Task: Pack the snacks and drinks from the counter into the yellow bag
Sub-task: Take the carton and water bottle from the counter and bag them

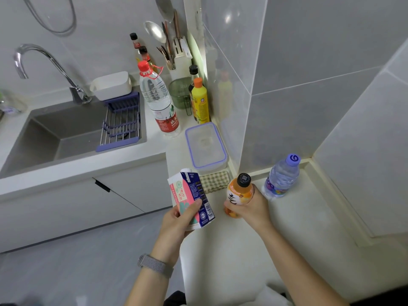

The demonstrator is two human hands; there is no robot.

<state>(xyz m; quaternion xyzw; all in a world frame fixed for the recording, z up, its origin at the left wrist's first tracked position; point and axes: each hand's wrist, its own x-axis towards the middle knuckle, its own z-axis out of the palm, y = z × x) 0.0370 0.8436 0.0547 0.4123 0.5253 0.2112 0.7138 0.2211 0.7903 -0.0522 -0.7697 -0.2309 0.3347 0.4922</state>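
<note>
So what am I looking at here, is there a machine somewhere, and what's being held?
No machine: a person wears a camera on the head, looking down at their own two hands. The left hand holds a drink carton; the right hand has its grip round an orange drink bottle with a black cap. On the white counter beside them stands a small water bottle with a purple cap. Farther back are a lidded plastic container, a large water bottle and the sink. No yellow bag shows in this view.

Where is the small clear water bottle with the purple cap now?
The small clear water bottle with the purple cap stands on the white counter, right of the orange juice bottle, against the wall.
</note>
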